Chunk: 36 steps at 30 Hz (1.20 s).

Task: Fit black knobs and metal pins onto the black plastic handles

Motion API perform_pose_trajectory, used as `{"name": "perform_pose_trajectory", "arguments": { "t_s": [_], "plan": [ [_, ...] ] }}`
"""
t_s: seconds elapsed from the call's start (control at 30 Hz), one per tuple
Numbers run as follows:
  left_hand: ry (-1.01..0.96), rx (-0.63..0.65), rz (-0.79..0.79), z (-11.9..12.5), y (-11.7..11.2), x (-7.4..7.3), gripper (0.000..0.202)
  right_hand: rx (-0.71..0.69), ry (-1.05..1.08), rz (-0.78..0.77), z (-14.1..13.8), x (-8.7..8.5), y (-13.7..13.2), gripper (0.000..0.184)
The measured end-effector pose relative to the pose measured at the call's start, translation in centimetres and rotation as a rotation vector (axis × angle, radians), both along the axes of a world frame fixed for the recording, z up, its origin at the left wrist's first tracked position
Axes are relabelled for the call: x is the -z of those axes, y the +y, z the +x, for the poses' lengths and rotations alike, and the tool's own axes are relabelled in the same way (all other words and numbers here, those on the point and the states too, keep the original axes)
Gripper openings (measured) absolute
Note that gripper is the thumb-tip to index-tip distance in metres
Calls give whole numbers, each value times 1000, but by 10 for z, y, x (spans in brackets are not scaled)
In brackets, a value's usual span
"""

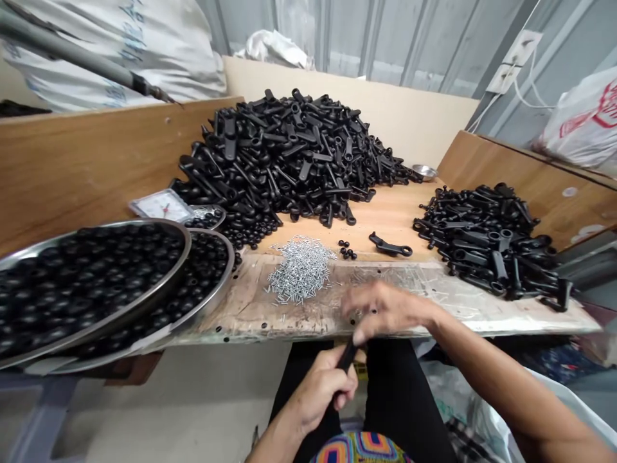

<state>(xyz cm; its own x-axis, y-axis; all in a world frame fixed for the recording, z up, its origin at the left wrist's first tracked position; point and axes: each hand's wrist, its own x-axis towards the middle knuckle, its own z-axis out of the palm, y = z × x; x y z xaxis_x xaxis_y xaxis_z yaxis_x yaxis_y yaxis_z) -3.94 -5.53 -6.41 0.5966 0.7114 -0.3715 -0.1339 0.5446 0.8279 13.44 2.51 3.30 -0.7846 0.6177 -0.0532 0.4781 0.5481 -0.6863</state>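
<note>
Handle (348, 355), slim, black, partly covered by fingers. Left hand (328, 384) wrapped around it, near front edge of counter (248, 299). Right hand (378, 310) blurred, fingers bent; cannot tell if it holds anything. Handle sticks out of left hand, top end near right thumb.

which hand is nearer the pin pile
Right. The right hand is just right of the pin pile; the left hand, holding a black part, is farther, off the table's near edge.

Black handle (347, 356) (tilted, partly hidden)
</note>
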Motion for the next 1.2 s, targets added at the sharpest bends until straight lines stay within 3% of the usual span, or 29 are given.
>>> {"name": "perform_pose_trajectory", "arguments": {
  "t_s": [0.1,0.17,0.33,0.5,0.6,0.67,0.77,0.9,1.03,1.2],
  "plan": [
    [-37,-138,-16,-11,6,2,25,481,-108,195,10,9,45,18],
    [-57,-178,-4,-20,9,1,21,676,-269,291,14,22,70,13],
    [-69,-249,98,-33,13,-2,16,767,-381,300,12,48,95,14],
    [-98,-327,81,-33,13,-3,15,754,-309,270,13,49,92,12],
    [-54,-301,87,-28,10,-4,20,736,-196,248,14,41,76,14],
    [5,-272,145,-23,7,-5,21,713,6,171,13,35,56,13],
    [79,-286,245,-13,4,-9,21,716,382,-51,7,28,14,12],
    [213,-312,389,3,-4,-17,14,705,608,-207,1,30,-43,16],
    [359,-275,503,16,-17,-22,13,680,634,-94,2,37,-81,12],
    [475,-251,581,29,-31,-25,14,714,566,139,13,43,-107,6]
  ]
}}
